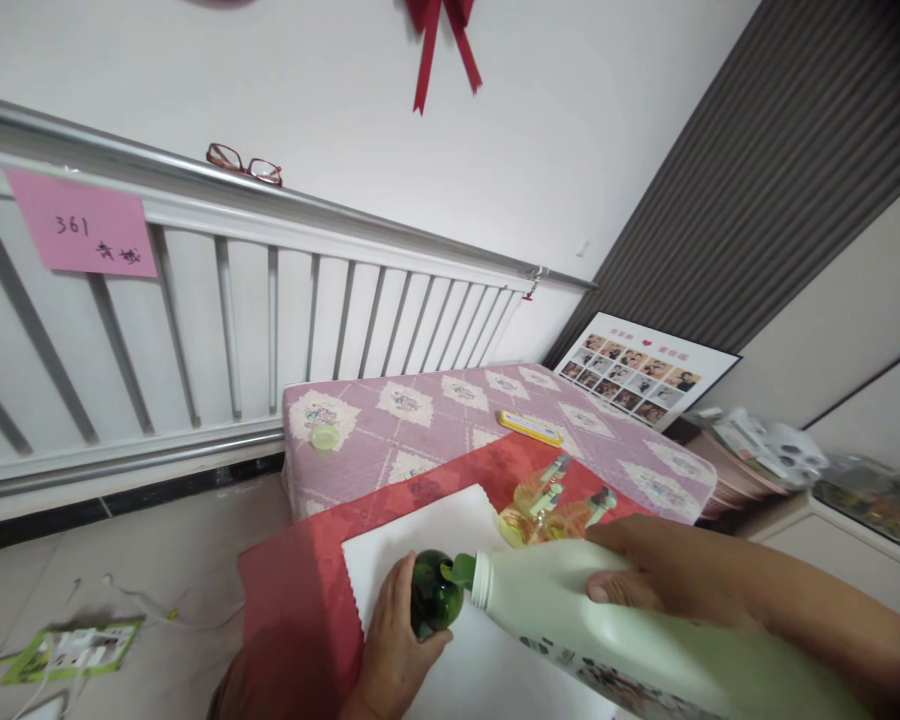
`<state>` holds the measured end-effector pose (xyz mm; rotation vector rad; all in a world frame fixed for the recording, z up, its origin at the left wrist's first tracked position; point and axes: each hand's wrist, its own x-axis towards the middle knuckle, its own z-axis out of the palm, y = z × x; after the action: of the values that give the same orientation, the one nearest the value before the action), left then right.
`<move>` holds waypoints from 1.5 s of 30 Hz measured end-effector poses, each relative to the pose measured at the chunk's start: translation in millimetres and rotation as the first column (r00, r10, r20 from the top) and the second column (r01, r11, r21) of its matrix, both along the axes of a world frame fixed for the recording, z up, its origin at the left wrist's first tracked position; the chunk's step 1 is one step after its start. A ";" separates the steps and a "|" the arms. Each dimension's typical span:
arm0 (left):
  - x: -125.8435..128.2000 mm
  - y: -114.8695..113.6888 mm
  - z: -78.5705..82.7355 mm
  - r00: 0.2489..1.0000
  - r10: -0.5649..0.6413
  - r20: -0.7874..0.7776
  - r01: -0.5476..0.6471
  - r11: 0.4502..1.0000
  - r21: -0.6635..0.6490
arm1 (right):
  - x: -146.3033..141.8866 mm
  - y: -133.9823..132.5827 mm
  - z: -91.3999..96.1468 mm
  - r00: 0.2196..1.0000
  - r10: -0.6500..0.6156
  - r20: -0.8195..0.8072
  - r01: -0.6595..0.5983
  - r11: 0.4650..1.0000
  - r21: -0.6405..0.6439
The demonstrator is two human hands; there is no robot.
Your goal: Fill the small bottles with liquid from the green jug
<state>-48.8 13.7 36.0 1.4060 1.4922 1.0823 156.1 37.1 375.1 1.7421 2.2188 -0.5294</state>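
Observation:
My left hand (396,632) is closed around a small, round, dark green bottle (436,594). My right hand (634,562) grips a large pale green jug (551,592), laid over on its side. Its green pouring spout (463,571) meets the mouth of the small bottle; whether liquid flows cannot be made out. Beneath both lies a white sheet (390,545) with a scalloped edge, on a red cloth (292,580). Clear yellowish spray bottles (540,515) stand just beyond the jug, partly hidden by it. A pale green cap (325,437) rests at the far left of the patterned surface.
The purple patterned padded surface (375,425) backs onto a white radiator (292,320). On it lies a yellow-edged packet (529,428). Glasses (244,165) sit on the radiator pipe. A photo board (637,375) leans at the right. A power strip with cables (75,648) is on the floor.

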 end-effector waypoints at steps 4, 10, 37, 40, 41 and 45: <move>0.0 0.0 0.0 1.000 -0.004 0.000 0.004 1.000 0.007 | -1.4 0.1 1.1 0.999 -0.035 -0.022 0.034 0.998 -0.051; 0.7 -0.1 -3.7 1.000 -0.005 0.000 0.005 1.000 0.008 | -3.7 1.2 4.3 0.999 -0.005 -0.033 0.002 0.997 -0.082; 2.7 1.0 -6.9 1.000 0.005 -0.006 -0.005 1.000 0.031 | -9.6 6.8 18.3 1.000 0.009 0.028 -0.003 0.977 -0.214; 2.6 1.4 -7.0 1.000 0.003 -0.007 -0.003 1.000 0.031 | -10.3 6.3 18.8 0.999 0.030 0.042 -0.020 0.978 -0.209; 2.5 1.4 -6.7 1.000 0.003 -0.007 -0.003 1.000 0.031 | -10.5 6.1 18.7 0.999 0.035 0.038 -0.026 0.977 -0.211; 1.5 0.2 -4.1 1.000 -0.007 -0.012 0.007 1.000 0.023 | -8.7 5.0 15.3 1.000 0.015 0.013 -0.012 0.979 -0.203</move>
<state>-47.2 13.9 31.9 1.4350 1.4861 1.0922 147.4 42.1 390.4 1.6201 2.0835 -0.7108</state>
